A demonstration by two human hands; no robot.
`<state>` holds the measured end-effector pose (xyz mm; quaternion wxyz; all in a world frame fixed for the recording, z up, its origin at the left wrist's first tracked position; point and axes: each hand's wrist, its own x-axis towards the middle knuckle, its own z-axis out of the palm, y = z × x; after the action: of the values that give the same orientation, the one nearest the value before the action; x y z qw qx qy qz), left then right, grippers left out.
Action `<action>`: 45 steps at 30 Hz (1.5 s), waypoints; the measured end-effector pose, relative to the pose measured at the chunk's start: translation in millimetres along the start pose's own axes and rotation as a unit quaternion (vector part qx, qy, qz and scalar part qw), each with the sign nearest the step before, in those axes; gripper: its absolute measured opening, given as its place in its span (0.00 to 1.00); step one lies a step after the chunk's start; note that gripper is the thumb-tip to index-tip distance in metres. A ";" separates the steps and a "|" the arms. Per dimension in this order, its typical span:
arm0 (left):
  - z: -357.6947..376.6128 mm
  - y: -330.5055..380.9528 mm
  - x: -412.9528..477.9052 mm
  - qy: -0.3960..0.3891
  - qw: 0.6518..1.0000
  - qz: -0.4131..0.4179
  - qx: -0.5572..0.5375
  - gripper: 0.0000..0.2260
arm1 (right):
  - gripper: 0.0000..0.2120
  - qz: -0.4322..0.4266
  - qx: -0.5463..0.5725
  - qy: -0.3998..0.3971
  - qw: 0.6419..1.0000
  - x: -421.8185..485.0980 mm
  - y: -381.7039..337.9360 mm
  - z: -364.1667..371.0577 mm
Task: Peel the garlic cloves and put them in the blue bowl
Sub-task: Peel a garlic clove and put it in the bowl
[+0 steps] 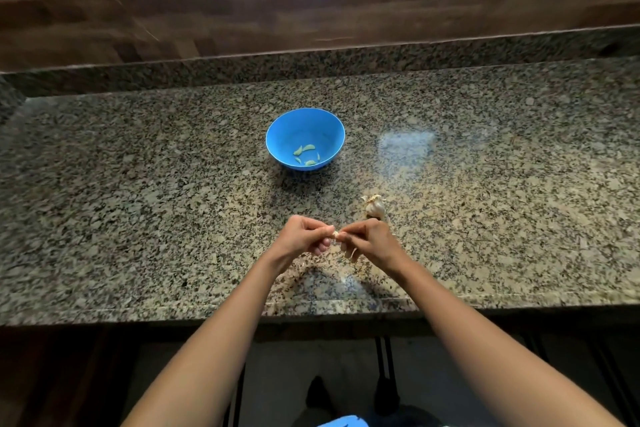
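A blue bowl (277, 135) stands on the granite counter, with several peeled cloves (308, 148) lying in its bottom. Nearer to me, my left hand (304, 236) and my right hand (369, 239) meet fingertip to fingertip, both pinching one small garlic clove (335, 234) above the counter. A strip of papery skin (353, 253) hangs below my right hand. The garlic head (374, 206) lies on the counter just behind my right hand, partly hidden by it.
The speckled granite counter (138, 218) runs left to right, with a raised back ledge and a wood-look wall behind. Its front edge is below my wrists. A bright glare patch (405, 146) lies to the right of the bowl.
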<state>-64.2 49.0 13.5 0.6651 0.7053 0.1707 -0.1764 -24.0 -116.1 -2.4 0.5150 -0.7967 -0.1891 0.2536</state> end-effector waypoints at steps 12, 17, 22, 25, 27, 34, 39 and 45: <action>12.1 -12.8 0.0 0.060 0.969 0.128 0.204 0.12 | 0.06 0.119 0.261 0.006 0.958 -1.3 2.2 0.4; 12.1 -13.3 0.2 0.083 0.991 0.094 -0.037 0.05 | 0.06 0.144 0.262 0.011 0.954 -0.7 -4.6 -1.1; 15.4 -10.5 -0.1 0.102 0.931 0.044 -0.348 0.06 | 0.07 0.181 0.183 0.031 0.966 -1.8 2.0 5.9; 16.0 -11.7 -1.7 0.086 0.932 0.031 -0.351 0.08 | 0.09 0.152 0.090 0.087 0.980 -1.2 5.3 11.1; 16.6 -14.5 -1.7 0.098 0.932 0.026 -0.348 0.08 | 0.08 0.127 0.020 0.125 0.984 1.6 5.4 12.2; 21.2 -18.0 -1.4 0.122 0.952 0.027 -0.280 0.08 | 0.09 0.017 -0.061 0.139 0.988 2.6 -1.8 14.5; 27.3 -18.8 1.3 0.173 0.936 0.025 -0.305 0.09 | 0.07 0.039 0.005 0.132 0.990 5.8 -6.7 15.3; 30.8 -18.3 -0.9 0.146 0.976 0.122 -0.107 0.12 | 0.07 0.115 0.273 0.135 0.945 10.0 -6.1 9.3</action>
<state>-74.3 19.3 -3.8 0.7213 0.6635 0.1963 0.0306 -21.8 -101.3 -2.0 0.7010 -0.6684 0.0515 0.2434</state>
